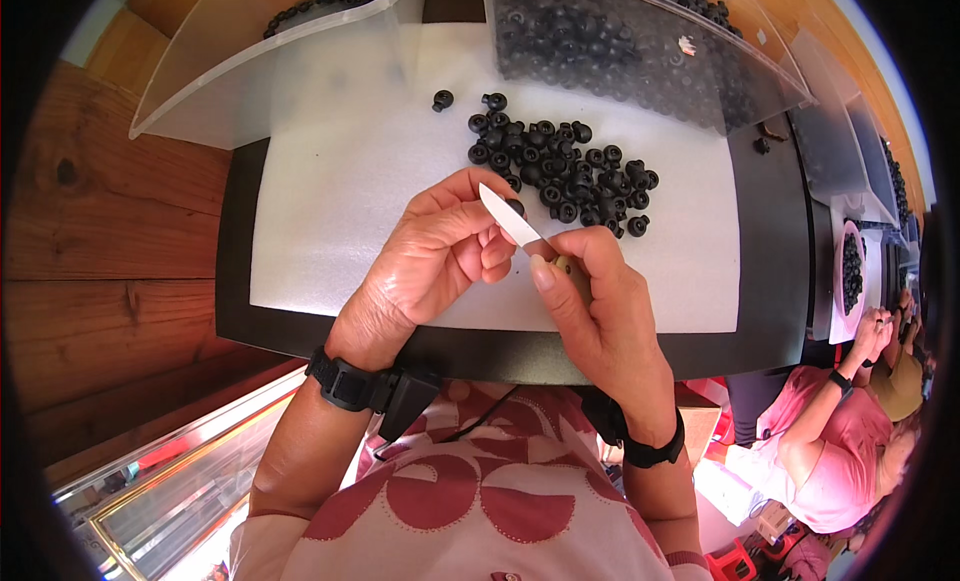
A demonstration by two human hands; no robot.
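Note:
My left hand [425,246] is closed, its thumb and fingers pinching one small black ball-shaped piece [515,207], mostly hidden behind the blade and fingertips. In my right hand [620,316] is a small knife [512,219] with a pale handle, gripped between thumb and curled fingers. Its bright blade points up and left, lying across the pinched piece; whether the edge touches it I cannot tell. Just beyond both hands, a loose pile of similar black pieces [570,171], round with a short stub and a hole, rests on a white foam sheet [330,231].
Under the sheet is a dark table [480,353]. A clear bin [620,56] full of black pieces stands at the back; another bin [270,91] is at back left. On the right, a co-worker in pink [825,451] sits near a pink tray [842,281] of black pieces.

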